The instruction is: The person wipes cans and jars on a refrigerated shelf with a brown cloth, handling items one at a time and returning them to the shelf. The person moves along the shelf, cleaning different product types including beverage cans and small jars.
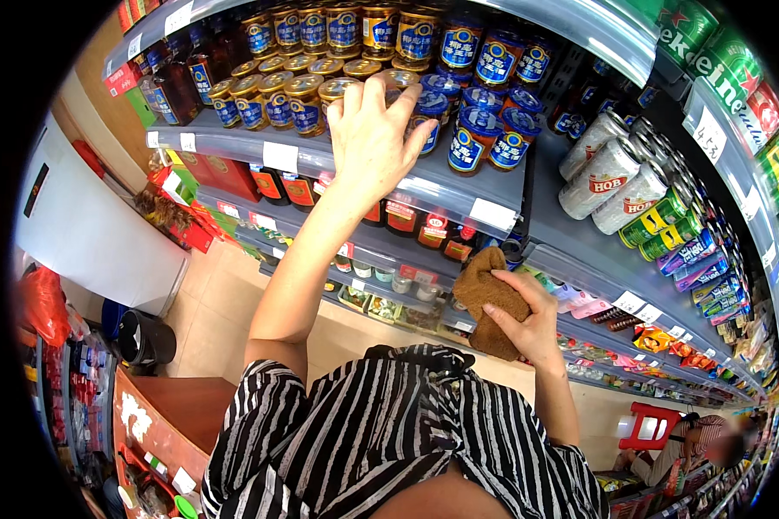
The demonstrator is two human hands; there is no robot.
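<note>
My left hand (373, 139) reaches over the front row of small glass jars with gold lids (304, 104) on the shelf. Its fingers are spread across the lids. The palm hides what lies beneath, so I cannot tell whether a jar is gripped. Just right of the thumb stand similar jars with blue lids (470, 139), some stacked two high. Lower down, in front of the shelves, my right hand (529, 318) holds a bunched brown cloth (493, 295), pinched between thumb and fingers.
Shelf edges (357, 172) with price tags run before me. To the right stand silver beer cans (600, 185). Dark bottles (175, 94) stand at the left. A white appliance (97, 214), a black bin (146, 337) and a wooden counter (162, 415) are leftward. Another person (678, 441) sits at lower right.
</note>
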